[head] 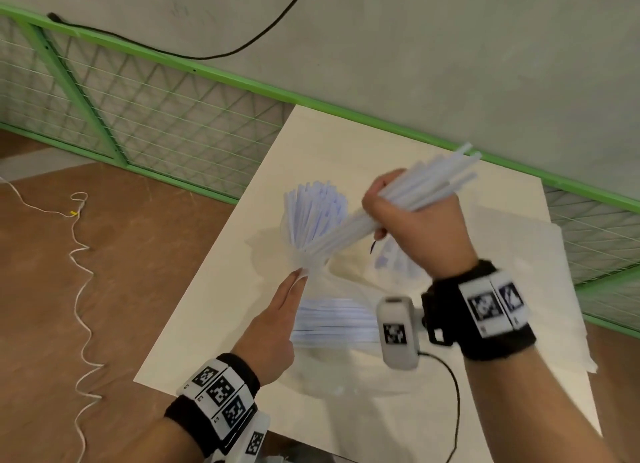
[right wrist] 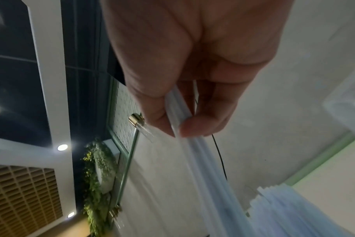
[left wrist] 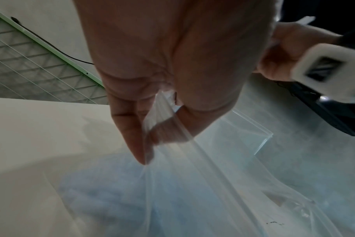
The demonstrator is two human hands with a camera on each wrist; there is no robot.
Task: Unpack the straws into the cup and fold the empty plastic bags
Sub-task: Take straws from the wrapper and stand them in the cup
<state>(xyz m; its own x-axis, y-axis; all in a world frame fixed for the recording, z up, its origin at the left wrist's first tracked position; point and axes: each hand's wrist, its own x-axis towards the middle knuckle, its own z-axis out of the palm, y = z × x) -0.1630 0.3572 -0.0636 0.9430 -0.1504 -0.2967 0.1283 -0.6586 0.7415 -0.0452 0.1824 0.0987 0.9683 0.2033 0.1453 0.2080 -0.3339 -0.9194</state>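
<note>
My right hand (head: pixel 391 206) grips a thick bundle of white straws (head: pixel 426 189), held slanted with its lower ends down by the cup. Several more straws (head: pixel 313 209) stand fanned in a clear cup whose wall I can hardly make out. My left hand (head: pixel 298 276) reaches to the bundle's lower ends. In the left wrist view its thumb and fingers (left wrist: pixel 132 136) pinch the film of a clear plastic bag (left wrist: pixel 192 184). A further pack of straws (head: pixel 332 320) lies flat between my wrists. In the right wrist view my right hand (right wrist: pixel 176 123) is curled round the straws (right wrist: pixel 203 160).
All of this is on a white table (head: pixel 214 306) beside a green mesh fence (head: pixel 138 116) and a grey wall. Clear plastic film (head: pixel 519 261) covers the table's right side. A white cord (head: pixel 79 289) trails on the brown floor; a black cable (head: pixel 455 393) hangs from my right wrist.
</note>
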